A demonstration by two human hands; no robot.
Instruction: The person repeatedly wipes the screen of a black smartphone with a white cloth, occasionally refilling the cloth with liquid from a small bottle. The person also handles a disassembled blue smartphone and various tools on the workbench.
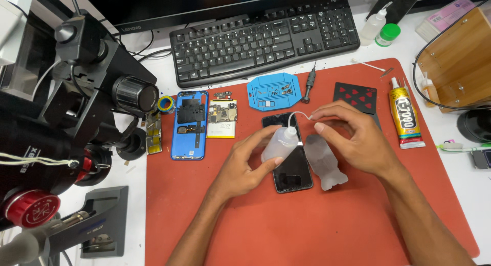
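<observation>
Squeeze bottle, a small clear one with a thin bent spout, sits tilted in the left hand, whose fingers are curled around its body just above the dark phone lying face up on the red mat. The right hand is pinched shut on the spout's tip, thumb and forefinger together, the other fingers loosely bent. Too firm a squeeze while the tip is being handled could, I judge, send liquid over the phone's glass or onto the mat. A tug on the thin spout might bend it further or pull it from the cap. A second, frosted bottle lies on its side just beside the phone, under the right hand, and could be nudged and roll. The opened blue phone shell and its circuit board lie to the left, near enough that a stray spurt might reach them. A glue tube lies well apart to the right.
</observation>
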